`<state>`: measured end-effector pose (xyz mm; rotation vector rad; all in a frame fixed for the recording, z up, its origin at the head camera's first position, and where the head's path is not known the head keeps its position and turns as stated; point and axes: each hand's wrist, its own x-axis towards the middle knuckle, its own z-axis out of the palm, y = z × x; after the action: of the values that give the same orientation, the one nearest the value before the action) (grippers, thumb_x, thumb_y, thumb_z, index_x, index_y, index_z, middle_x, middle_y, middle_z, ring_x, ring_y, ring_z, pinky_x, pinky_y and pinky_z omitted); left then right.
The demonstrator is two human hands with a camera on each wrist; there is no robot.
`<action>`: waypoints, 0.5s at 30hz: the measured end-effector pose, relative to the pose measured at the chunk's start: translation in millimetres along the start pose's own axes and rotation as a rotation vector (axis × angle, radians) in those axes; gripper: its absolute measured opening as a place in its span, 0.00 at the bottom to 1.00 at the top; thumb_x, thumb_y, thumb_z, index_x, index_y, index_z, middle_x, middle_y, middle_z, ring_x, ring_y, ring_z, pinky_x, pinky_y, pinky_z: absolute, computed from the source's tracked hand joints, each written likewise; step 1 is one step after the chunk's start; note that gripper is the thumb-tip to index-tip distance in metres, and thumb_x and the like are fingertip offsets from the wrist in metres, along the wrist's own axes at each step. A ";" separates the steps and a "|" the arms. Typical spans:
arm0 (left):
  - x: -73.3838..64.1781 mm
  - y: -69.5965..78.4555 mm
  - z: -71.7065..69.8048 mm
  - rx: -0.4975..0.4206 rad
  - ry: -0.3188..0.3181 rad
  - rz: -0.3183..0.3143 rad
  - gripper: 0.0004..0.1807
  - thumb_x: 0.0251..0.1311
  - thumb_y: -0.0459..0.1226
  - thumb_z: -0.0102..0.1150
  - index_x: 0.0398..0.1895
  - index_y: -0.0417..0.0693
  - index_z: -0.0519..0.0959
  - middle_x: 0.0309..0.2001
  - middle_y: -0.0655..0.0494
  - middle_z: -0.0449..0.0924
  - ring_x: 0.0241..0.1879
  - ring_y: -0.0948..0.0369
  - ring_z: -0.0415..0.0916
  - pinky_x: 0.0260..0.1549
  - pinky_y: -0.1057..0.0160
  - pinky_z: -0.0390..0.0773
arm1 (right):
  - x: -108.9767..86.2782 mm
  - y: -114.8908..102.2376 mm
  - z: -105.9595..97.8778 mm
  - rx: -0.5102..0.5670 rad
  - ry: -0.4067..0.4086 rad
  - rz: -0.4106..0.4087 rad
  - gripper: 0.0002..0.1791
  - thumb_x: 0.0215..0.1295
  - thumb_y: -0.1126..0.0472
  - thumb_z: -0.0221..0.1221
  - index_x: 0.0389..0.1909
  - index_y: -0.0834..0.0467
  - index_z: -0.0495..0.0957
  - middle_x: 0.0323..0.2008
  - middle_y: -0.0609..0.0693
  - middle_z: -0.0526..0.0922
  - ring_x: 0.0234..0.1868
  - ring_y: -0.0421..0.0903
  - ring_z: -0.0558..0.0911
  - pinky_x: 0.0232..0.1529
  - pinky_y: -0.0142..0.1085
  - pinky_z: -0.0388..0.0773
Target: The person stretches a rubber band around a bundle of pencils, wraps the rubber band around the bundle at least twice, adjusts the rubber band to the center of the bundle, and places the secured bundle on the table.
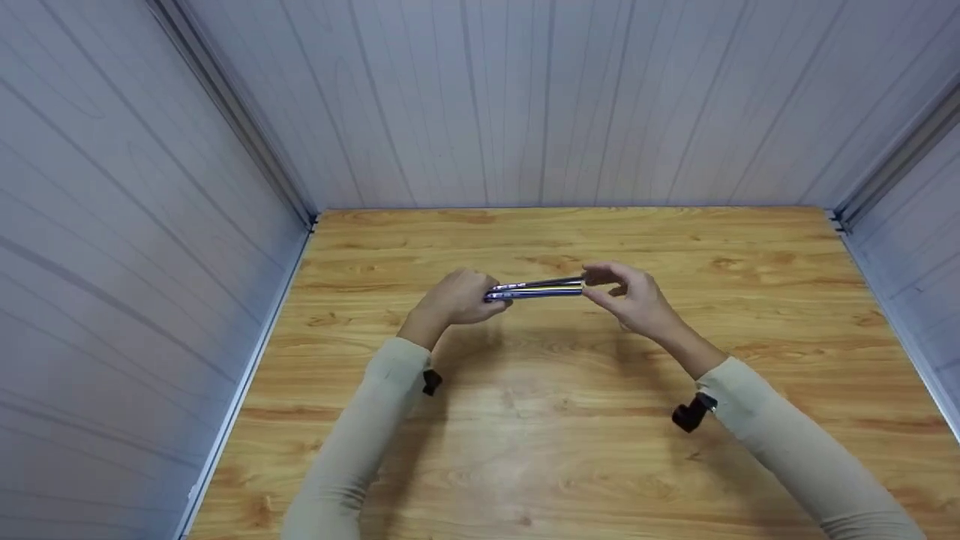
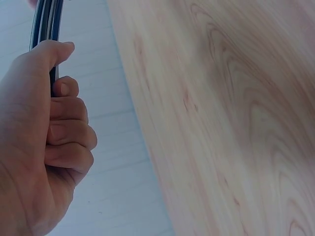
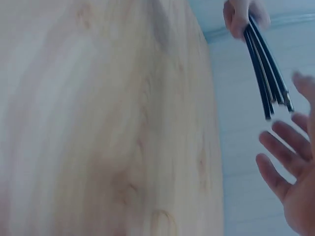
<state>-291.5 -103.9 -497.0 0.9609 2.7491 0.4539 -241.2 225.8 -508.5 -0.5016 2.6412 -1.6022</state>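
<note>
My left hand (image 1: 457, 296) grips one end of a small bundle of slim, dark, pencil-like sticks (image 1: 540, 294), held above the table. White lettering marks the dark blue sticks near that hand, and a yellow strip shows among them. In the left wrist view, the fingers (image 2: 71, 132) curl round the bundle with the thumb along it. The sticks (image 3: 266, 69) fan slightly apart towards their free ends in the right wrist view. Close to those ends is my right hand (image 1: 636, 301), its fingers spread and holding nothing; a small gap shows between fingers and sticks.
Beneath both hands lies a wood-grain table (image 1: 517, 450). A pale panelled wall (image 1: 510, 105) rises behind it, with another wall (image 1: 135, 285) along the left and one (image 1: 915, 247) on the right. Small black devices sit under both wrists.
</note>
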 end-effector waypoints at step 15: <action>-1.0 0.6 -6.2 0.011 -0.001 -0.015 0.19 0.83 0.49 0.59 0.35 0.47 0.82 0.24 0.62 0.67 0.25 0.63 0.63 0.30 0.62 0.65 | -27.1 -13.2 40.7 0.378 0.175 0.096 0.27 0.85 0.75 0.52 0.80 0.75 0.68 0.79 0.75 0.74 0.82 0.67 0.74 0.66 0.19 0.79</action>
<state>-292.1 -105.5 -490.8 0.9425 2.7586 0.4362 -204.9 192.6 -520.7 -0.2245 2.3343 -2.1301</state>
